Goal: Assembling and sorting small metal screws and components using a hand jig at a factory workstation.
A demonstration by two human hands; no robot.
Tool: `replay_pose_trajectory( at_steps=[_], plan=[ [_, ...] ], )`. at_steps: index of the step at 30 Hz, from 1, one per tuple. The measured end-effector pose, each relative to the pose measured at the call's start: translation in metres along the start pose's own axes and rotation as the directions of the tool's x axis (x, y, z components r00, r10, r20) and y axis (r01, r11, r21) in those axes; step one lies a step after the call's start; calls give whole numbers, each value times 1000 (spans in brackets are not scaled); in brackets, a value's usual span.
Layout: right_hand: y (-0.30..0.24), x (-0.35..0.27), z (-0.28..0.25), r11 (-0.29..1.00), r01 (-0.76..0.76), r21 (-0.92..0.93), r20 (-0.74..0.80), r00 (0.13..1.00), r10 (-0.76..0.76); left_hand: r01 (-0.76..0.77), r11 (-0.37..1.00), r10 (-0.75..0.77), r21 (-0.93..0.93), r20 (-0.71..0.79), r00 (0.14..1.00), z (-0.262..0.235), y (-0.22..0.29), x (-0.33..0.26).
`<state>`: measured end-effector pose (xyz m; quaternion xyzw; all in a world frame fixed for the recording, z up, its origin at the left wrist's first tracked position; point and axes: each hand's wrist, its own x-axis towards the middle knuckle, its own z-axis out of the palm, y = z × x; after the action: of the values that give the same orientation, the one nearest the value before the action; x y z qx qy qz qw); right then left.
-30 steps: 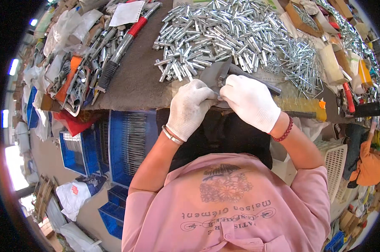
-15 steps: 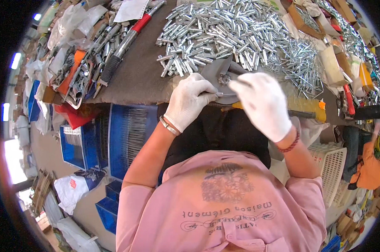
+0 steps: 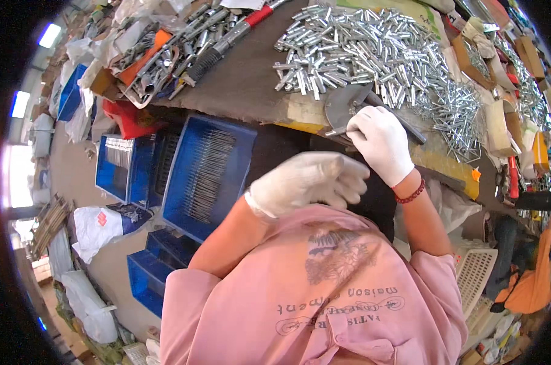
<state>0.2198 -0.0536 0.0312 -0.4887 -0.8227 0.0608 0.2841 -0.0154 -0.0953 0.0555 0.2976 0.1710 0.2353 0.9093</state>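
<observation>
Grey metal, fan-shaped, the flat tool (image 3: 343,108) is pinned at the brown workbench's (image 3: 245,79) near edge by the gloved right hand (image 3: 382,143), its handle running up-right; the gloved left hand (image 3: 309,182) is curled loosely, empty.

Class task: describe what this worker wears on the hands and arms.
Both the left hand and right hand wear white knitted fabric gloves. A red beaded bracelet circles the right wrist. Short pink T-shirt sleeves leave the forearms uncovered.
</observation>
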Motion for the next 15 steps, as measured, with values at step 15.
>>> replay_pose_trajectory(
  at_steps=[15],
  plan=[
    [0, 3, -2, 991, 131, -20, 107, 986, -128, 289, 919, -292, -269, 32, 956, -38, -74, -1]
  ],
)
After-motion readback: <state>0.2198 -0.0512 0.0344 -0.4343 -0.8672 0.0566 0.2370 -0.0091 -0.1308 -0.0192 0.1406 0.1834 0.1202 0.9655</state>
